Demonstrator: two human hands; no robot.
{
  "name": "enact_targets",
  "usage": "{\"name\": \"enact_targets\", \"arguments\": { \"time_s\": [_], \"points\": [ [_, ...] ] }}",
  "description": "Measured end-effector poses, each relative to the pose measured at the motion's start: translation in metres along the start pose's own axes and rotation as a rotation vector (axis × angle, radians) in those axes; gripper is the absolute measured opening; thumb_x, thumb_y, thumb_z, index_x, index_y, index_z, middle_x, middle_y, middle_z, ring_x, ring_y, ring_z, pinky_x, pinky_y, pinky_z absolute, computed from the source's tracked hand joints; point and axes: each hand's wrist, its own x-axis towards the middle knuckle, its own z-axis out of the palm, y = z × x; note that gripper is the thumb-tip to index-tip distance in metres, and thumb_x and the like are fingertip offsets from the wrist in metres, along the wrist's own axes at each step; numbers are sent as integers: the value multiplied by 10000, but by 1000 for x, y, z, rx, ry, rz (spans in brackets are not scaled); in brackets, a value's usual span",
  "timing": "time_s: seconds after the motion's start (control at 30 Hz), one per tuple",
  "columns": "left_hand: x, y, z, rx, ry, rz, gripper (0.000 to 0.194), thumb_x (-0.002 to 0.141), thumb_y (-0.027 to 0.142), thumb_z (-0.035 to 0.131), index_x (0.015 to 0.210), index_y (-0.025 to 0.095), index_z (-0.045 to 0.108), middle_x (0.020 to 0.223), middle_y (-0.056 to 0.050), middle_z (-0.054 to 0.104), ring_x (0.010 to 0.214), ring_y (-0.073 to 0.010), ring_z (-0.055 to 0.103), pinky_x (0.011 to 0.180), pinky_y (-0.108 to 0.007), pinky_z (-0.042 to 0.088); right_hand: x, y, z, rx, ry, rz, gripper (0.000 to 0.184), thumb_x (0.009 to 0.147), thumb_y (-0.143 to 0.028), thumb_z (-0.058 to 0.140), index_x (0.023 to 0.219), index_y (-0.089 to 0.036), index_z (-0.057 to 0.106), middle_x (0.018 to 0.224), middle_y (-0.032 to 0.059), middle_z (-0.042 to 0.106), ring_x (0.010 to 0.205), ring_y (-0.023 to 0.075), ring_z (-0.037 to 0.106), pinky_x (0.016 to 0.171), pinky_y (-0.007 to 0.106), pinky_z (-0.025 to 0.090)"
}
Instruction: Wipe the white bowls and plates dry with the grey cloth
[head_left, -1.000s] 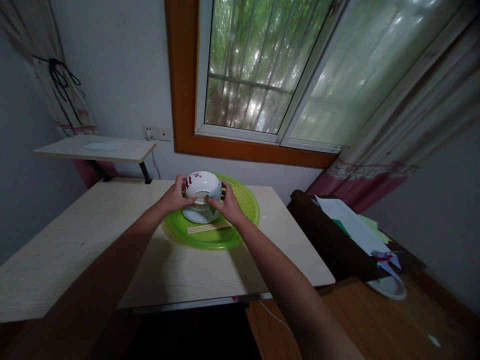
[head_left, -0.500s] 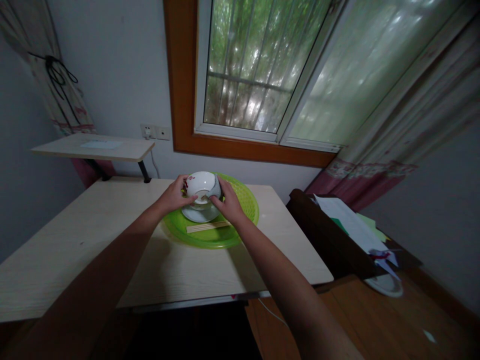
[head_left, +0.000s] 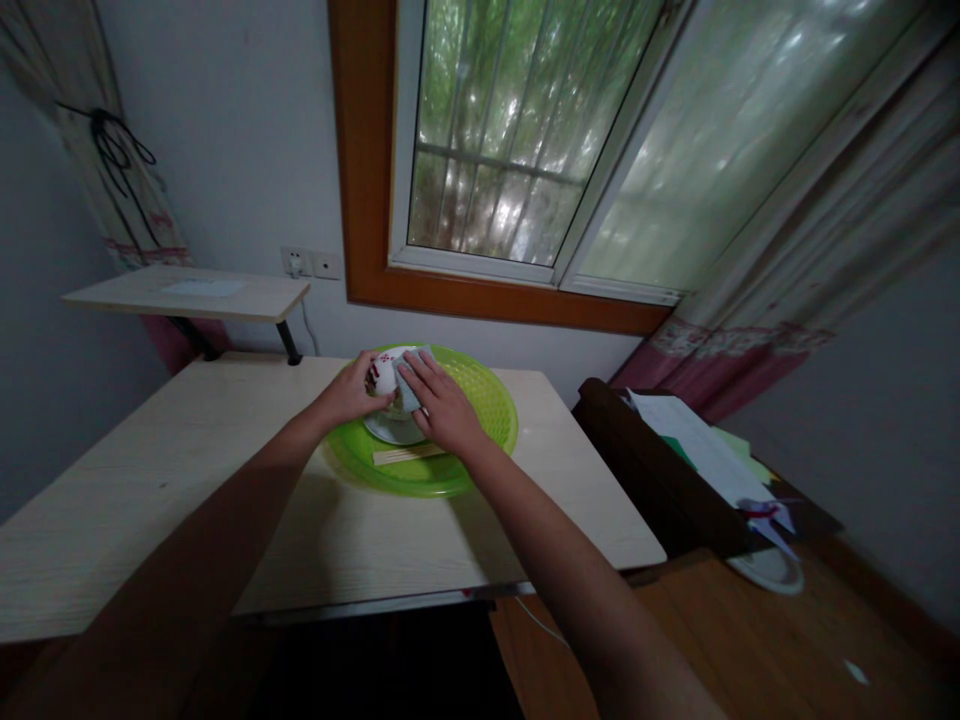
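A white bowl [head_left: 385, 374] with red flower marks is held up over a green plastic tray [head_left: 491, 400]. My left hand [head_left: 352, 390] grips the bowl by its left side, thumb near the front. My right hand [head_left: 446, 405] presses a grey cloth [head_left: 407, 383] against the bowl, covering much of its opening. Beneath the bowl a white plate [head_left: 394, 430] rests on the tray, partly hidden. A pair of pale chopsticks [head_left: 405, 454] lies in front of the plate, the right end hidden by my right hand.
The tray sits on a pale wooden table [head_left: 360, 550]. At the back left stands a small raised shelf [head_left: 187, 295] on black legs. Right of the table is a dark brown piece of furniture [head_left: 652, 480] with papers [head_left: 690, 440] on it. A window [head_left: 525, 150] is behind.
My right hand has moved left with the cloth, from the bowl's right rim across its opening. The bowl's inside is now mostly covered. My left hand stays about where it was.
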Motion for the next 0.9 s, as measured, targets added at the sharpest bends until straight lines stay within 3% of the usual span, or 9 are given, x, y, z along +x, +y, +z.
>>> {"name": "enact_targets", "arguments": {
  "time_s": [0.2,0.43,0.63,0.77,0.9],
  "points": [
    [-1,-3,0,-24,29,-18,744,680,457,784,1288,186,451,1140,-109,619,973,-248,659,817,-388,555,-2,17,14,212,112,197,862,884,-228,623,1604,-254,150,1657,91,226,1533,251,220,1263,478,226],
    [2,-14,1,-154,56,-71,732,677,420,793,1285,196,452,1180,-120,614,1007,-253,660,844,-414,561,-6,27,27,402,170,379,852,871,-474,693,1559,-213,263,1543,160,420,1433,289,398,1204,500,304],
    [7,-5,1,-342,44,-131,780,608,402,841,1258,178,473,1285,-156,594,1117,-276,639,937,-447,542,-5,28,27,503,218,443,708,886,-501,651,1479,-218,386,1486,132,489,1370,266,461,1175,479,340],
    [12,3,-3,-530,-6,-207,841,589,402,855,1304,168,482,1343,-174,577,1101,-277,651,876,-403,573,-5,29,27,527,234,480,617,898,-481,628,1416,-195,450,1420,133,539,1312,256,503,1160,458,356],
    [15,3,-11,-600,-67,-260,855,570,387,876,1315,156,526,1257,-168,648,1066,-287,663,812,-363,582,-5,31,30,585,239,492,551,901,-456,622,1373,-209,478,1361,105,580,1252,238,540,1121,428,403]
  ]
}}
